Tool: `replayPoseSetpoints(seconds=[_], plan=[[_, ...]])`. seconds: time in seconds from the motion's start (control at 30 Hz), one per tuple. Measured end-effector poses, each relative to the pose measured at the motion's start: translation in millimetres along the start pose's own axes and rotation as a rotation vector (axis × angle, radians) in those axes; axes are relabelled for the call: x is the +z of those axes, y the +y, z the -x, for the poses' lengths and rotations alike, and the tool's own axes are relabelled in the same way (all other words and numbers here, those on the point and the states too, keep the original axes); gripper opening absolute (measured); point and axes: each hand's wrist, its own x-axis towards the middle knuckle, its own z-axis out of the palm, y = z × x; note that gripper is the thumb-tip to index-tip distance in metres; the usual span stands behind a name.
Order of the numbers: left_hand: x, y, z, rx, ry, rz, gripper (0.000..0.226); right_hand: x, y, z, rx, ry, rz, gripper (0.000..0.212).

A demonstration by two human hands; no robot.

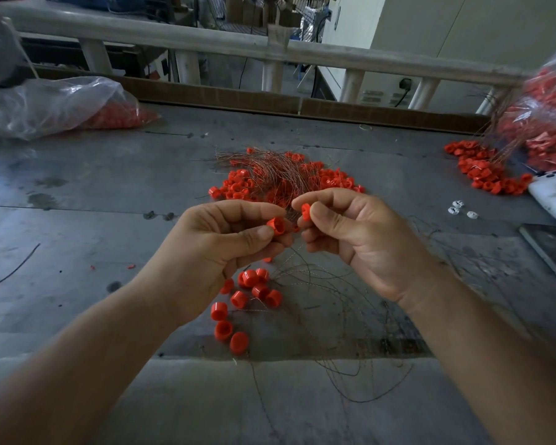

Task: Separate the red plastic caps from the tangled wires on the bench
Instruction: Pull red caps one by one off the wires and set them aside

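Left hand (219, 248) pinches red cap (276, 225) between thumb and fingers; right hand (350, 239) pinches second cap (306, 211), above tabletop (77, 220). Loose caps (238, 303) lie below hands beside thin wires (350, 348). Tangled cap-and-wire heap (280, 178) beyond.

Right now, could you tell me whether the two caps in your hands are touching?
Apart. In the head view the left hand pinches one cap, the right hand another cap, with a gap between them.
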Motion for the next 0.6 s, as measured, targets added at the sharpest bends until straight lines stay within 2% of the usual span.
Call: replayPoseSetpoints(seconds=[0.27,0.5,0.6], plan=[[0,-2,0,0.065,0.034,-0.089,0.024,7,3,3,-0.121,0.014,0.156,0.019],[0,-5,-1,0.090,0.066,-0.159,0.018,14,7,4,-0.338,0.111,0.529,0.022],[0,-6,-1,0.094,0.061,-0.176,0.018,17,10,4,-0.393,0.146,0.576,0.025]])
